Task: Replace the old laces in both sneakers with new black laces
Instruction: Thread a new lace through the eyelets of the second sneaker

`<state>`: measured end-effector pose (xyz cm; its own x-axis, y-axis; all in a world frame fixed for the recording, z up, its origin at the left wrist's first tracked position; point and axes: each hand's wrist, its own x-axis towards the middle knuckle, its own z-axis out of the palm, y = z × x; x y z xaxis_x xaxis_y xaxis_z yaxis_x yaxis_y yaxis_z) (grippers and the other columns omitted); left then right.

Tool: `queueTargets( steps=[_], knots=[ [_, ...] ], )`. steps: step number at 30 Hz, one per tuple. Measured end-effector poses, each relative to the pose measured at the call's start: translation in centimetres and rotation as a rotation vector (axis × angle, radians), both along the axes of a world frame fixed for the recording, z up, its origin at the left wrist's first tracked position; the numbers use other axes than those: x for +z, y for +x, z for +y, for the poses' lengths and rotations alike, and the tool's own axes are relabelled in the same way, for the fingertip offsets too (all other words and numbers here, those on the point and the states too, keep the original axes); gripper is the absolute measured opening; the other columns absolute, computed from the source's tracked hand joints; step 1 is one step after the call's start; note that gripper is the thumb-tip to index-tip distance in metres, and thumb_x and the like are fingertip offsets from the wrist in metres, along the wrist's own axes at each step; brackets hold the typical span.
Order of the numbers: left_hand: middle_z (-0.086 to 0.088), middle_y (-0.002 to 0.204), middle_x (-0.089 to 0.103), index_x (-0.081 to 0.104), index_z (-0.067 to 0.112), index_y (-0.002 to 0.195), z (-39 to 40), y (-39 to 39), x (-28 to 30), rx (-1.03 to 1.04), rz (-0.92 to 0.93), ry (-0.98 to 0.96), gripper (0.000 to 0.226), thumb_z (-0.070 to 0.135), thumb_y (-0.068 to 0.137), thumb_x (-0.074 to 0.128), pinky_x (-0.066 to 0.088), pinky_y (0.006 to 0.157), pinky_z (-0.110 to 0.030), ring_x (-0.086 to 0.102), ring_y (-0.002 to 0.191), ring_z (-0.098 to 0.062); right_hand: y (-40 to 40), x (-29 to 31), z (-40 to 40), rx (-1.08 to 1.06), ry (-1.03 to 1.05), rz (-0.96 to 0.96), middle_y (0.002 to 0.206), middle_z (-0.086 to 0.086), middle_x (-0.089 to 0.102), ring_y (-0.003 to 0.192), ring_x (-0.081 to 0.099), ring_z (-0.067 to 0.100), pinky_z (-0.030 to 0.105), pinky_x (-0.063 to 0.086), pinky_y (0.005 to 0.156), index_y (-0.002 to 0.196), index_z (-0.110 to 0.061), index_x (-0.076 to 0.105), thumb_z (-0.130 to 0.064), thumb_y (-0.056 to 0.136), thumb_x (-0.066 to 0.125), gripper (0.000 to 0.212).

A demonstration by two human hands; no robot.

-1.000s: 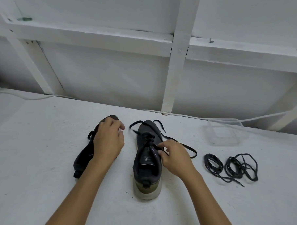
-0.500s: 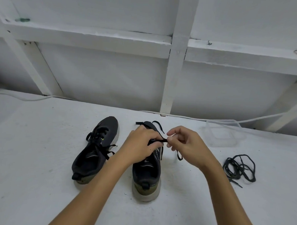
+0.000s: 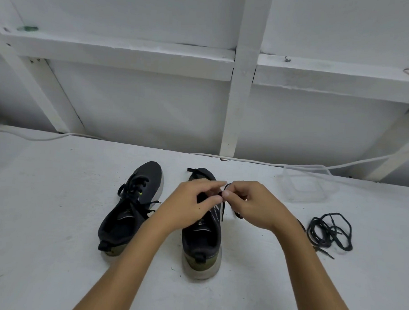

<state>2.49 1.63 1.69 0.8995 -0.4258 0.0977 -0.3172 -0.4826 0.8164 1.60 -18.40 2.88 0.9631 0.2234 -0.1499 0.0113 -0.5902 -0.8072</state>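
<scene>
While both hands meet over the forefoot of the right-hand sneaker (image 3: 202,243), the left hand (image 3: 192,204) has its fingers curled down onto the lacing area, apparently pinning the shoe and the crossed lace so nothing slips. The right hand (image 3: 250,203), fingertips touching those of the left, pinches a loop of the old lace (image 3: 223,208) between thumb and forefinger; a free length hangs below that hand, beside the shoe's outer side. Judgement: the lace is being worked loose from the upper eyelets, one hand anchoring, one pulling. Whether the left hand actually grips lace or only presses on it cannot be told, as its fingertips are hidden. Left of the left wrist sits the other sneaker (image 3: 130,210), laces still threaded, untouched. New black laces (image 3: 329,230) lie coiled to the right of the right forearm, within reach for rethreading; a clear plastic container (image 3: 307,185) stands beyond them, likely for discards.
</scene>
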Motion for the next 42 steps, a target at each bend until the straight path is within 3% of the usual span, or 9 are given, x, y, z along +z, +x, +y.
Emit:
queueTargets(
  steps=[5,10,12,17,23,30,37,40,42],
  knots=[
    [0.023,0.077,0.065,0.075,0.023,0.089,0.6,0.5,0.5,0.145,-0.151,0.056,0.005,0.023,0.092,0.070,0.041,0.074,-0.011,0.058,0.087,-0.002,0.1,0.3,-0.1,-0.040,0.000,-0.011,0.062,-0.011,0.061,0.058,0.051,0.006,0.025,0.044,0.062,0.080,-0.024,0.069,-0.037,0.100,0.058,0.025],
    [0.016,0.081,0.065,0.066,0.024,0.089,3.8,1.7,-0.9,0.714,-0.064,-0.113,0.005,0.024,0.094,0.065,0.050,0.080,-0.027,0.060,0.080,0.001,-0.3,0.2,-0.9,-0.094,-0.030,-0.003,0.066,-0.006,0.063,0.064,0.056,0.010,0.028,0.047,0.065,0.082,-0.026,0.070,-0.038,0.101,0.056,0.026],
    [0.021,0.092,0.061,0.066,0.026,0.105,4.6,1.6,-1.4,0.658,-0.106,-0.004,0.011,0.023,0.094,0.063,0.050,0.092,-0.037,0.058,0.096,-0.009,-0.3,0.3,-0.6,-0.088,-0.034,-0.001,0.068,-0.002,0.064,0.062,0.053,0.010,0.027,0.046,0.064,0.084,-0.024,0.070,-0.038,0.101,0.056,0.026],
    [0.038,0.137,0.045,0.052,0.039,0.141,2.6,1.0,-1.1,0.166,-0.213,0.044,0.051,0.044,0.091,0.059,0.022,0.114,-0.020,0.029,0.141,0.000,-0.1,0.8,1.2,-0.033,-0.049,-0.049,0.076,0.001,0.069,0.069,0.060,0.015,0.030,0.050,0.069,0.078,-0.028,0.066,-0.036,0.101,0.056,0.026],
    [0.026,0.091,0.064,0.070,0.034,0.096,1.0,1.1,0.0,0.047,-0.184,0.090,0.007,0.030,0.096,0.064,0.041,0.089,-0.025,0.049,0.105,-0.003,-0.1,1.1,1.5,-0.010,-0.071,-0.042,0.074,-0.008,0.070,0.065,0.059,0.006,0.019,0.046,0.062,0.080,-0.030,0.066,-0.033,0.102,0.055,0.026],
    [0.017,0.083,0.064,0.064,0.024,0.084,3.3,1.8,-0.4,0.498,-0.125,-0.041,0.012,0.020,0.095,0.063,0.039,0.074,-0.016,0.055,0.085,0.001,0.0,-0.5,0.1,-0.092,-0.172,0.046,0.079,-0.013,0.070,0.078,0.066,0.018,0.032,0.053,0.060,0.085,-0.029,0.066,-0.026,0.105,0.044,0.029],
    [0.010,0.090,0.067,0.065,0.024,0.088,4.8,2.5,-1.5,0.697,-0.071,0.077,0.007,0.024,0.093,0.061,0.053,0.080,-0.043,0.062,0.088,-0.018,-0.4,-2.8,-1.1,-0.177,-0.199,0.100,0.082,-0.012,0.072,0.077,0.070,0.010,0.033,0.055,0.075,0.087,-0.030,0.068,-0.026,0.105,0.046,0.029],
    [0.005,0.115,0.063,0.065,0.025,0.117,3.7,1.7,-2.3,0.620,-0.147,0.229,0.026,0.026,0.092,0.061,0.048,0.088,-0.043,0.054,0.110,-0.027,-0.6,-3.7,-0.7,-0.326,-0.096,0.075,0.080,-0.008,0.071,0.080,0.069,0.011,0.029,0.052,0.072,0.092,-0.030,0.074,-0.029,0.103,0.053,0.023],
    [0.011,0.102,0.064,0.067,0.029,0.109,2.5,0.9,-2.4,0.446,-0.197,0.183,0.021,0.033,0.090,0.058,0.048,0.087,-0.041,0.055,0.099,-0.020,-0.9,-4.3,-0.3,-0.474,0.091,0.130,0.073,-0.008,0.069,0.072,0.065,0.010,0.027,0.049,0.066,0.095,-0.028,0.076,-0.030,0.100,0.058,0.019]
  ],
)
